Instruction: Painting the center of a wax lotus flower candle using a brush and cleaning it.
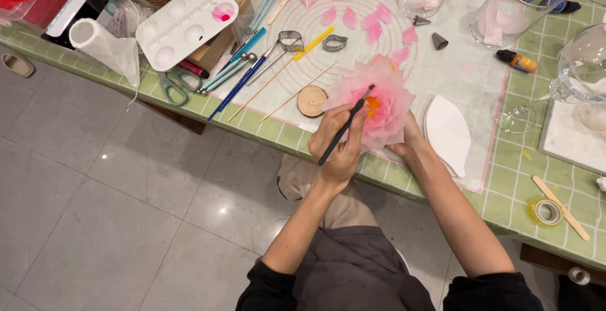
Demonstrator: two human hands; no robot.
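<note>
Pink flower, a layered translucent bloom with an orange centre, is held just above the near edge of the table, over the clear work mat. Left hand has its fingers clamped on a thin dark brush, the tip resting at the orange centre. Right hand cups the flower from below; its fingers are hidden behind the petals, so I cannot tell how they sit. Recommended handling, as a judgement: light, short strokes with only the tip, the supporting hand steady, and no pressure on the outer petals, which look fragile. Surroundings noted: a small wooden slice just left of the flower, loose pink petals beyond it, a white leaf-shaped former just right, and a white palette well to the left. Nothing obstructs the brush; the wooden skewers lie clear of both hands.
</note>
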